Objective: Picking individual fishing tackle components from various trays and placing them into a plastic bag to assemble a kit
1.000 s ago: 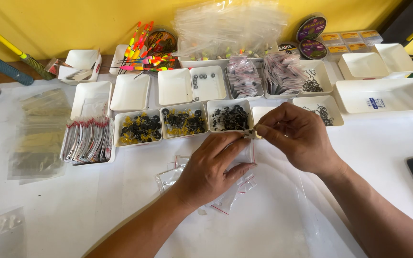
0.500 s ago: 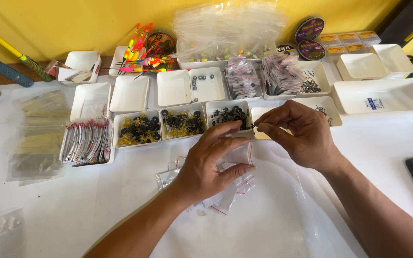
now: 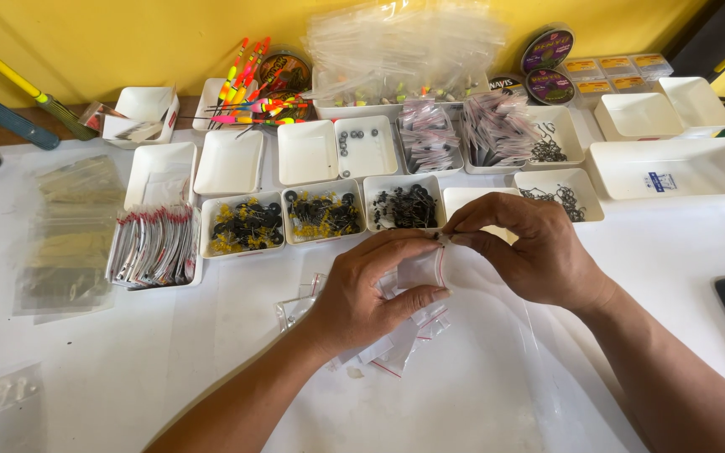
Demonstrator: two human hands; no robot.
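Hands meet at the middle of the white worktop (image 3: 127,369). The left hand (image 3: 371,294) pinches a small clear zip bag (image 3: 419,270) between thumb and fingers, holding it upright with the mouth up. The right hand (image 3: 530,252) has its thumb and forefinger closed together at the bag's top edge, on something too small to make out; whether it is a piece going in or the bag's own lip, I cannot tell.

Under the left hand lies a loose heap of more small clear bags (image 3: 396,340), some with a red strip at the mouth. They look flat and unfilled, so by my judgement most of the bagging is left to do. No finished, filled bag can be picked out near the hands.

Behind the hands stands a row of white trays: one with yellow and black pieces (image 3: 242,225), a second of the same kind (image 3: 322,214), one with dark pieces (image 3: 404,205), and one with fish hooks (image 3: 560,195). All look well stocked. Farther back are bright fishing floats (image 3: 249,92), line spools (image 3: 547,52) and a pile of clear sleeves (image 3: 404,42). At the left a tray holds a row of packets (image 3: 153,243) standing on edge.
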